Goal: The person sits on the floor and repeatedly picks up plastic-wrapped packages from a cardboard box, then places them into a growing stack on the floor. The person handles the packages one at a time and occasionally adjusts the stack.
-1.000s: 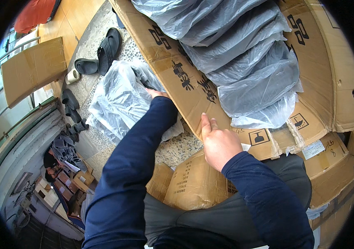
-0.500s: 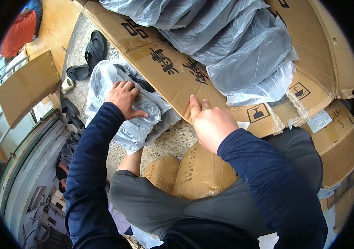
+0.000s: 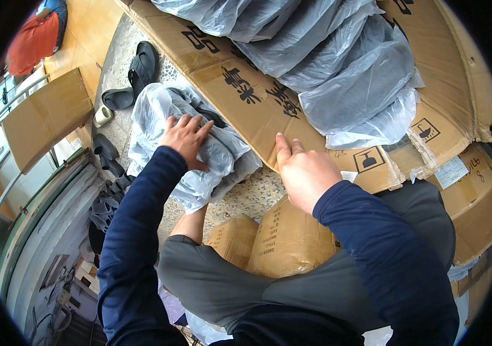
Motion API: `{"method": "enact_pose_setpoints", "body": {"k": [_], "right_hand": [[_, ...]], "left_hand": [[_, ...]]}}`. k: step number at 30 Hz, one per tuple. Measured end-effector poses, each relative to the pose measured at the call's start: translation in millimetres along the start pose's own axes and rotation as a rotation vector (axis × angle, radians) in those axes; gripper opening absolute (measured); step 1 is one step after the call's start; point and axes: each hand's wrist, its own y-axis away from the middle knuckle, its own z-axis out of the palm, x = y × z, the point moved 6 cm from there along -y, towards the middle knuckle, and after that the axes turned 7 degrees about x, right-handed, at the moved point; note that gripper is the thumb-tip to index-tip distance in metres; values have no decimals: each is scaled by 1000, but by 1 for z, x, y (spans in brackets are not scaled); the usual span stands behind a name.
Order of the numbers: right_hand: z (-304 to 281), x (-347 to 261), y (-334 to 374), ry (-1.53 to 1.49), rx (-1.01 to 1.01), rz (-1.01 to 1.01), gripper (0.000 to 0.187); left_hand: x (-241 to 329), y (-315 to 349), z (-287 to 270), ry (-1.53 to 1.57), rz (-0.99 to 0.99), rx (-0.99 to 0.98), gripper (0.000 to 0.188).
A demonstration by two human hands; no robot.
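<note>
My left hand point(image 3: 186, 141) lies with fingers spread on a crumpled pile of translucent plastic bags point(image 3: 159, 118) with dark contents, left of a large open cardboard carton point(image 3: 257, 106). What is inside these bags is not clear. My right hand point(image 3: 309, 176) holds the near corner of the carton's flap, with two fingers stretched over the cardboard and the thumb hidden. Inside the carton, several grey plastic-bagged bundles point(image 3: 355, 92) lie overlapping in a row.
Taped brown cartons stand between my legs point(image 3: 283, 239) and at the right point(image 3: 468, 199). Black sandals point(image 3: 143, 66) and a tape roll point(image 3: 103, 116) lie on the speckled floor at the left. Beyond are a cardboard sheet point(image 3: 50, 118) on a metal rail and another person in red point(image 3: 35, 43).
The whole view has shifted slightly, so everything sits a little further right. My left hand's fingers have spread wider on the plastic bags. My right hand stays at the flap.
</note>
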Motion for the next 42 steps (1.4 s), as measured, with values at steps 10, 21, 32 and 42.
{"method": "enact_pose_setpoints", "body": {"k": [10,21,32,42], "right_hand": [[-1,0,1,5,-15,-12,59],[2,6,0,29,-11,-34,68],[-5,6,-1,52,-75,-78,73],[-6,5,-1,24,-68,-104,74]], "left_hand": [[12,-9,14,-17,161,-26,89],[8,0,16,70,82,43,98],[33,-156,132,167,-421,-363,91],[66,-168,125,286,-627,-500,84]]}}
